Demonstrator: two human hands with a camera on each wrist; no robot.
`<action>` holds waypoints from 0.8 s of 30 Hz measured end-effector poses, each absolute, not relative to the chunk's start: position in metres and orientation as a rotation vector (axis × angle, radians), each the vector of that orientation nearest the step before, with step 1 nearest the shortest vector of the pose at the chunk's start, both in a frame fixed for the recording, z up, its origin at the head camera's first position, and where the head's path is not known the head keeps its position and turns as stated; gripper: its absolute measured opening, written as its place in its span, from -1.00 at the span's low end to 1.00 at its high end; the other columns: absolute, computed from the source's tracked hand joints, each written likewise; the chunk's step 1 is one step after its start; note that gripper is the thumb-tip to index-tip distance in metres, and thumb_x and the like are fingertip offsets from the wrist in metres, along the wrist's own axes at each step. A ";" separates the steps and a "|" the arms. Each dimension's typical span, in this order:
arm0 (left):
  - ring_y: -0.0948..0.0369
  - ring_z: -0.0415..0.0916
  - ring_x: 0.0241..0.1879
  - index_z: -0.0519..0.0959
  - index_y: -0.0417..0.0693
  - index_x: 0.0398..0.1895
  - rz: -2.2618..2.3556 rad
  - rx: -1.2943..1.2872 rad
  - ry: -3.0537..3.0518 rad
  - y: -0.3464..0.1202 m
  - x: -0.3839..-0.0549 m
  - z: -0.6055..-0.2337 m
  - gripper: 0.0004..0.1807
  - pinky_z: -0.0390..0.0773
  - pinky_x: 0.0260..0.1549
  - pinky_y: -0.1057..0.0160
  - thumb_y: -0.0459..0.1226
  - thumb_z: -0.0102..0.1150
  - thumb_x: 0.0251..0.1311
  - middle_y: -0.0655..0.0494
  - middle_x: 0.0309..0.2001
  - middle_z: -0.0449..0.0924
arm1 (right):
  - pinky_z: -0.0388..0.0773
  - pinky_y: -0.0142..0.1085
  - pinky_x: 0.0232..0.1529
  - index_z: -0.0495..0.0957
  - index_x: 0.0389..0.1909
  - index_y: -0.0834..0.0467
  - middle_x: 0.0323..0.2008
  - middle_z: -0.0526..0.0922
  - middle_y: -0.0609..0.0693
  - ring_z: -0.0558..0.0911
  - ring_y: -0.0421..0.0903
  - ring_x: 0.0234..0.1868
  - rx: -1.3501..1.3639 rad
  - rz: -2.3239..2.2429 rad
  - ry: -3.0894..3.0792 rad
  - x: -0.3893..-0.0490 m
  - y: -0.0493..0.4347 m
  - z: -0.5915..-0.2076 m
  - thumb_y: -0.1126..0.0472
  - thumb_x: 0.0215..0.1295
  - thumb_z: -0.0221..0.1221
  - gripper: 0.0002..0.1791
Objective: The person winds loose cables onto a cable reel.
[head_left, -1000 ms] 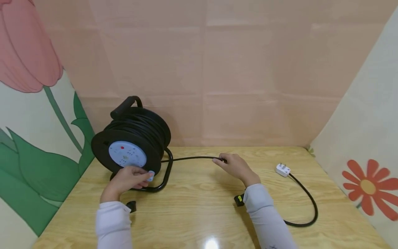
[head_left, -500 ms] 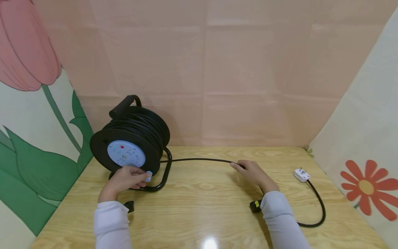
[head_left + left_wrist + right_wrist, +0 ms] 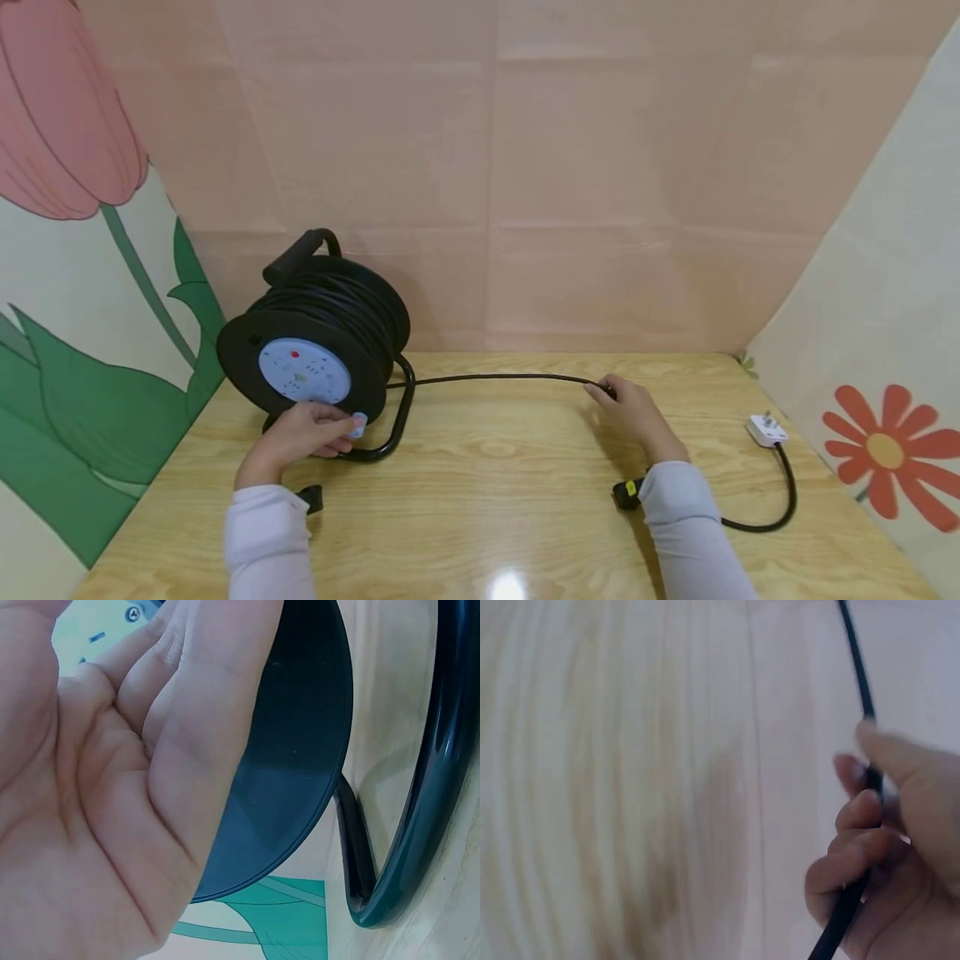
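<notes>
A black cable reel stands at the left of the table, its pale blue socket panel facing the person. My left hand pinches a light blue knob at the lower rim of the reel's disc. In the left wrist view the palm covers part of the black disc, and the fingertips are out of sight. To the right, my right hand grips the black cable, which runs out from the reel. The right wrist view shows its fingers curled round the cable.
The white plug lies at the right on the wooden table, joined to a loop of cable. A black tubular stand supports the reel. Wrist camera straps show at both cuffs. A pinkish backdrop rises behind the table.
My right hand has moved to the right with the cable, lengthening the stretch between it and the reel. The plug has slid right too. The left hand has stayed at the knob.
</notes>
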State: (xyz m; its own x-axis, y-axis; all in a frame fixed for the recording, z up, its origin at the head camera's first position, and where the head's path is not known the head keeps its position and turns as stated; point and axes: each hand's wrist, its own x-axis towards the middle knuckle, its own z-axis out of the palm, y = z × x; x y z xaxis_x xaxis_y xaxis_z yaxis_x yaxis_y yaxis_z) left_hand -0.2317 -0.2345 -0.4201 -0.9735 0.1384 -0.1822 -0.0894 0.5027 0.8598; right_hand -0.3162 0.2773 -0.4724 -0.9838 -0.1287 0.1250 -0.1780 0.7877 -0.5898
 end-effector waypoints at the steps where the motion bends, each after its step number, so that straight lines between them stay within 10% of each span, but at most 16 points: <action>1: 0.10 0.69 -0.25 0.59 -0.41 0.02 1.471 0.044 2.512 -0.235 -0.232 -0.421 -0.40 0.70 -0.18 0.12 0.01 0.33 0.27 -0.14 -0.21 0.72 | 0.34 -0.20 -0.47 0.54 -0.07 0.24 -0.50 0.42 0.02 0.38 -0.04 -0.50 0.247 0.962 -2.884 -0.316 0.277 -0.473 -0.12 0.56 0.00 -0.54; 24: 0.09 0.69 -0.24 0.62 -0.39 -0.07 1.515 0.086 2.446 -0.249 -0.237 -0.443 -0.48 0.70 -0.19 0.15 -0.01 0.20 0.38 -0.06 -0.22 0.71 | 0.30 -0.20 -0.55 0.53 -0.07 0.13 -0.51 0.42 0.03 0.34 -0.04 -0.55 0.221 0.861 -2.658 -0.316 0.268 -0.473 -0.23 0.55 -0.10 -0.49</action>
